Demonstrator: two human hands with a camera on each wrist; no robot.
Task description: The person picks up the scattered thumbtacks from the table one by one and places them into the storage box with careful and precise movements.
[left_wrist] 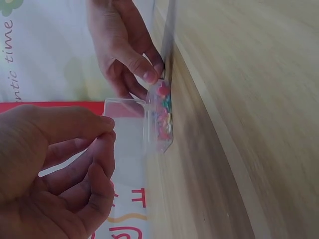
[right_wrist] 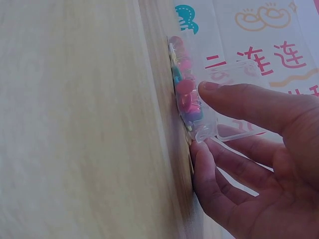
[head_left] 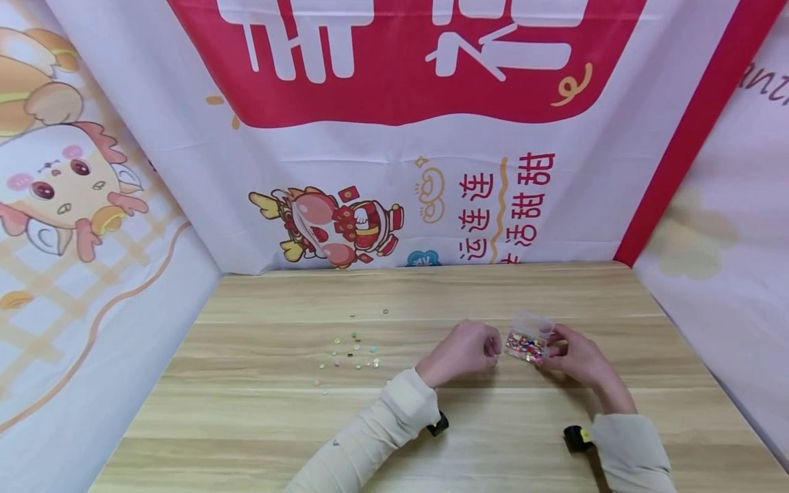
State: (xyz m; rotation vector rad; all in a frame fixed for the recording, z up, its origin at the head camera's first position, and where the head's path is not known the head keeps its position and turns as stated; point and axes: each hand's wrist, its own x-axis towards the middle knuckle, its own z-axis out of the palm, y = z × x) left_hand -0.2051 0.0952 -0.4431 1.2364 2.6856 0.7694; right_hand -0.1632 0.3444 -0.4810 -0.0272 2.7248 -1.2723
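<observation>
My right hand (head_left: pixel 576 354) grips the right end of a small clear plastic box (right_wrist: pixel 209 122), thumb on one side and fingers below. Its hinged lid (head_left: pixel 533 323) stands raised, and a mix of colourful small beads (head_left: pixel 524 346) fills the bottom. Just left of the box is my left hand (head_left: pixel 466 350), its thumb and forefinger tips pressed together and the other fingers curled. In the left wrist view, those fingertips (left_wrist: pixel 107 127) overlap the lid; I cannot tell whether a tiny piece is between them.
Several small loose pieces (head_left: pixel 356 348), pale, green and dark, lie scattered on the wooden table (head_left: pixel 246 411) left of the hands. A printed cloth (head_left: pixel 345 157) hangs along the table's back edge, with more cloth at both sides. A black camera strap sits at each wrist.
</observation>
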